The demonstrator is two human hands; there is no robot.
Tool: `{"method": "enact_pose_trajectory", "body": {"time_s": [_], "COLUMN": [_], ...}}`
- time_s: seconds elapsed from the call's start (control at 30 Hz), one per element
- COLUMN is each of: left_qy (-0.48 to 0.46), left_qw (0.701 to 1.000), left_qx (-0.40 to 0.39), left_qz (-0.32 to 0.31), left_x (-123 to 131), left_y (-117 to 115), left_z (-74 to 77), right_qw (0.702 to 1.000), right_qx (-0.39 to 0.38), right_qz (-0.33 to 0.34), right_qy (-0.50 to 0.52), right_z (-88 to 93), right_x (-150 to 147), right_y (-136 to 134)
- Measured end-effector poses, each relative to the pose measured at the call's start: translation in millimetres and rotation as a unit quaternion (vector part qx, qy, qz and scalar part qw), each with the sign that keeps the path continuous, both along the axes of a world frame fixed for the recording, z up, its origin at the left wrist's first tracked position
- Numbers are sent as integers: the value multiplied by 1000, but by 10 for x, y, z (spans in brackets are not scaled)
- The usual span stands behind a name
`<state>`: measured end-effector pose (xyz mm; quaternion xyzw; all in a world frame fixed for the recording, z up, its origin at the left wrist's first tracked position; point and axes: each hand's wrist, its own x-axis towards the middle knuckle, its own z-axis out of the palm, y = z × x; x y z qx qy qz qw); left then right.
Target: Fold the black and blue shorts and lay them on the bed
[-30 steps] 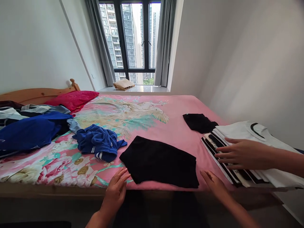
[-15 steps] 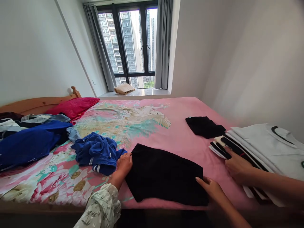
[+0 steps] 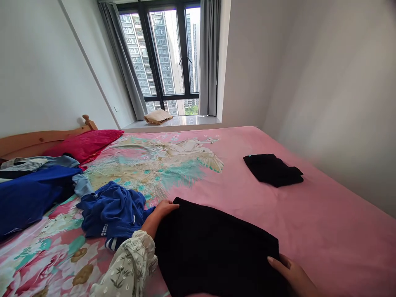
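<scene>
A pair of black shorts (image 3: pixel 216 247), folded flat, lies across the near edge of the bed. My left hand (image 3: pixel 165 208), in a pale leaf-patterned sleeve, is closed on its far left corner. At the right end, my right hand (image 3: pixel 286 268) grips the edge with the thumb on top; its other fingers are mostly hidden under the cloth. Just left of my left hand, a crumpled blue garment with white stripes (image 3: pixel 116 212) lies on the bed. Farther back on the right rests another folded black garment (image 3: pixel 274 169).
A heap of blue and other clothes (image 3: pixel 31 189) covers the left of the bed (image 3: pixel 324 210). Behind it are a red pillow (image 3: pixel 89 144) and a wooden headboard (image 3: pixel 46 138). A beige folded item (image 3: pixel 158 116) sits on the windowsill. A wall bounds the right side.
The stack of folded clothes at the right and another person's hand on it have left the view. The black shorts now appear nearer, their far edge slightly raised in my hands.
</scene>
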<state>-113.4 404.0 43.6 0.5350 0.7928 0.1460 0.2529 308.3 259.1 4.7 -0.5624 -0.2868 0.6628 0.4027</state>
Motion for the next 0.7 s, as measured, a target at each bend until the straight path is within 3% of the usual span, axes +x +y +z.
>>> {"method": "enact_pose_trajectory", "body": {"time_s": [0.13, 0.3, 0.47, 0.7], "left_qy": [51, 92, 80, 67], "left_qw": [998, 995, 995, 992], "left_qx": [16, 27, 24, 97], "left_qz": [-13, -35, -54, -36], "left_x": [-20, 19, 83, 132], "left_y": [99, 82, 113, 195], "left_z": [-18, -23, -66, -37], "right_qw": [999, 997, 997, 997], "right_qx": [-32, -32, -25, -4], "right_qz": [-12, -69, -71, -54], "right_qy": [24, 20, -4, -57], "right_z": [65, -79, -175, -88], "right_x": [-41, -55, -41, 6], "right_y": [-7, -3, 2, 16]}}
